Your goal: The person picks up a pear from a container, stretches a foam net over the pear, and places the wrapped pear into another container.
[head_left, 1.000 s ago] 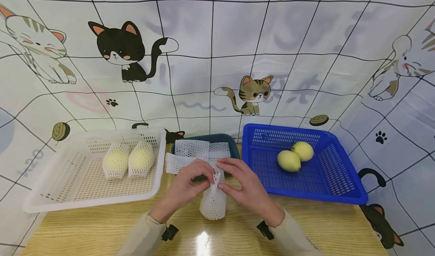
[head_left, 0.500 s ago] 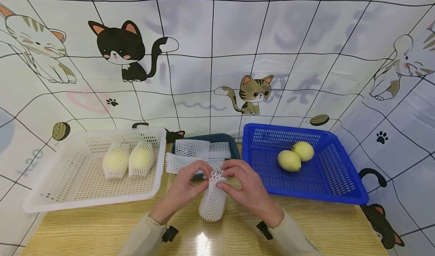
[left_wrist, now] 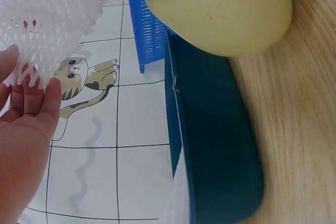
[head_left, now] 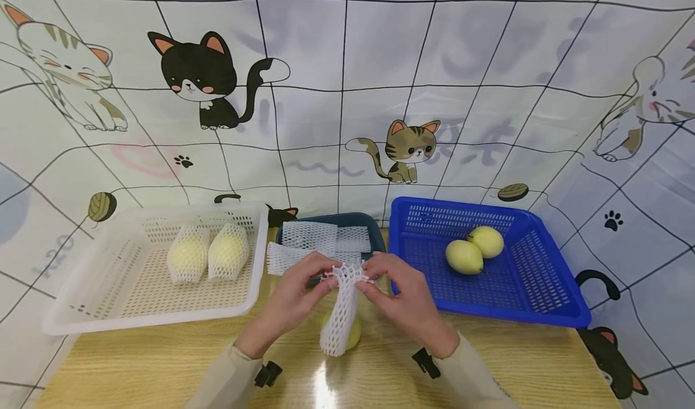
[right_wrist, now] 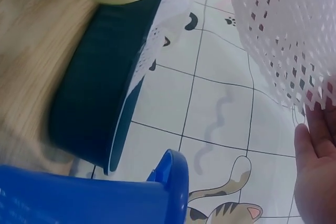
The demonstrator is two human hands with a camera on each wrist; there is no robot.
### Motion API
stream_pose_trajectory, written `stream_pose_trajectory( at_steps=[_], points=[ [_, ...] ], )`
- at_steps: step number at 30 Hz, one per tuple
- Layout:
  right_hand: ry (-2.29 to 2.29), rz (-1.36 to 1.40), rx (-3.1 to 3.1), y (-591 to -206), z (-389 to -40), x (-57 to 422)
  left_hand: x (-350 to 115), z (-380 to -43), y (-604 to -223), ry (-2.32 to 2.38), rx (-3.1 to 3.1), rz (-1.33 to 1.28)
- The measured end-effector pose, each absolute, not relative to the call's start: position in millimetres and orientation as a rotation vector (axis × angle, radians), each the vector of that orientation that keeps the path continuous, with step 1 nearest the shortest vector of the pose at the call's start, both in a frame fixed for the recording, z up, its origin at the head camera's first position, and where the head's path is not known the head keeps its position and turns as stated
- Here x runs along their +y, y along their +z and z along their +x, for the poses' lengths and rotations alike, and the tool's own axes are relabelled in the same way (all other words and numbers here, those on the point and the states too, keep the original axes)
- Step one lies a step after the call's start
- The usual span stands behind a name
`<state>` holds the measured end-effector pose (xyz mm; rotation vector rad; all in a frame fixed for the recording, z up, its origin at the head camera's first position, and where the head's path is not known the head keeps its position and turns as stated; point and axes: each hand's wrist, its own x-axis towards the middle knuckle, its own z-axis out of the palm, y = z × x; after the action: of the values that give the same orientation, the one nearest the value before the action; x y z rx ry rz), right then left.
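Note:
A white foam net sleeve (head_left: 339, 321) hangs between both hands, its top end spread wide. My left hand (head_left: 298, 294) pinches the left side of that rim with thumb and fingers. On the right side, my right hand (head_left: 404, 294) pinches the same rim. Partly hidden behind the sleeve, a yellow-green pear (head_left: 354, 332) stands on the wooden table. In the left wrist view the pear (left_wrist: 226, 11) has its stem pointing toward the sleeve (left_wrist: 52, 14), and the two are apart.
A dark teal bin (head_left: 374, 231) with several flat net sleeves (head_left: 309, 235) stands behind the hands. To the left, a white basket (head_left: 136, 321) holds two netted pears (head_left: 228, 253). A blue basket (head_left: 521, 315) at right holds two bare pears (head_left: 464, 257).
The sleeve's top has been pulled wider as the hands moved slightly apart. Its lower part looks narrower, and the pear, hidden before, now shows beside it.

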<state>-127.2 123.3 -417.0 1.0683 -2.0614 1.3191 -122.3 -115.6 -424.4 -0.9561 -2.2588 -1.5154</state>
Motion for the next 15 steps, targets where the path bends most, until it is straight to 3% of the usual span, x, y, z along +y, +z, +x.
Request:
stream_pose_trajectory(
  at_steps=[15],
  points=[
    [1.928, 0.817, -2.124, -419, -117, 114, -107, -112, -427, -2.457, -1.818, -0.829]
  ],
)
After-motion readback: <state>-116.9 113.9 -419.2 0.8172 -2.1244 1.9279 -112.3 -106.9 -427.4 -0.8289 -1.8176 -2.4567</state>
